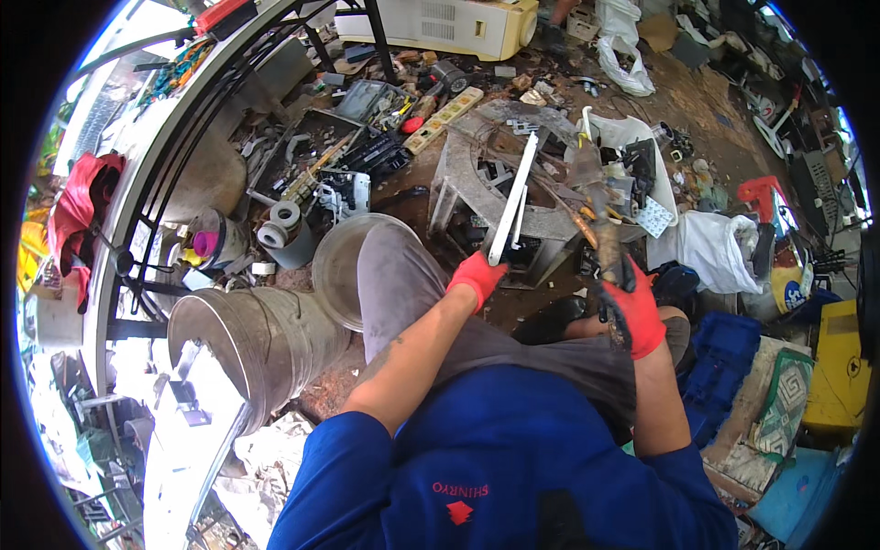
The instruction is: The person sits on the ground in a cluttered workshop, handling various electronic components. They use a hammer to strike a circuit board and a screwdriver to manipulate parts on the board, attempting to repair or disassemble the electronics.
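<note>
My left hand (477, 280), in a red glove, grips the lower end of a long white strip (513, 197), which slants up over a worn grey low stand (453, 174). My right hand (632, 312), also gloved in red, is closed around a long, dirty brown tool (588, 179) whose broad upper part rises beside the stand. An orange-handled item (581, 223) lies close to that tool. Behind the tool, a white bin (666, 165) holds dark scrap pieces and a pale perforated piece.
Buckets (234, 353) stand by my left knee. Scrap (371, 156) and a cream appliance (431, 26) cover the ground ahead. A black metal frame (147, 229) runs along the left. White sacks (706, 252), a blue plastic case (720, 371) and a yellow case (834, 362) sit at right.
</note>
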`<state>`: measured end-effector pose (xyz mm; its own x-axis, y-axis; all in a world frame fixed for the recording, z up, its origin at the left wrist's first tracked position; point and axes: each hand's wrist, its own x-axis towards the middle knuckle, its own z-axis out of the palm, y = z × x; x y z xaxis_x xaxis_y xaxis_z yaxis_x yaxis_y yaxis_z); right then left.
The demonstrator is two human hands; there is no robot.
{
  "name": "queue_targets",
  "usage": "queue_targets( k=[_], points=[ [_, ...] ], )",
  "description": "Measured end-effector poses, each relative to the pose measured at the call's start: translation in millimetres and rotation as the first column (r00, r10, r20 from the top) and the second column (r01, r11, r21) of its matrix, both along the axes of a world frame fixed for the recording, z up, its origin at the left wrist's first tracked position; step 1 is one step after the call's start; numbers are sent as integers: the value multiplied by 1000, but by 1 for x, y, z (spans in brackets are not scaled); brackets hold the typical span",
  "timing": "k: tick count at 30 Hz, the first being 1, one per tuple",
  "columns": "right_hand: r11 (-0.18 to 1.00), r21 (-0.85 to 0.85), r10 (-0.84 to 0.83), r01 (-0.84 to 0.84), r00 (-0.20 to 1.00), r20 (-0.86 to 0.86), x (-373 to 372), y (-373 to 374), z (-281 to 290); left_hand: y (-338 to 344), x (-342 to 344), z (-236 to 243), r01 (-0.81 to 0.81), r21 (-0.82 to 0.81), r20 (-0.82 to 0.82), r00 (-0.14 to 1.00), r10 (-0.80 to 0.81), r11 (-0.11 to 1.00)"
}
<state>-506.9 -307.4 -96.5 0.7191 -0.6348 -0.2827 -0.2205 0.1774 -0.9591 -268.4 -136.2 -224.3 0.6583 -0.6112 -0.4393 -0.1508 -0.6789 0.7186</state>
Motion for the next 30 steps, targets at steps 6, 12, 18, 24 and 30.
queue_targets(
  k=[6,12,18,24,30],
  points=[
    [992,101,-70,75,996,-50,-14,50,21,1,-1,-9,-19,-73,-1,1000,19,997],
    [913,-408,-7,9,1000,5,13,26,45,11,4,14,-37,16,-38,999,38,999],
    [755,-609,-144,-243,845,-515,26,-1,-74,-12,-5,21,-7,-10,-158,987,5,1000],
    [916,-397,19,-54,996,-92,69,40,44,1,6,2,-35,21,-41,999,36,999],
    [887,-397,-225,237,971,77,46,40,57,-4,1,19,14,-2,-59,998,-14,1000]
  ],
)
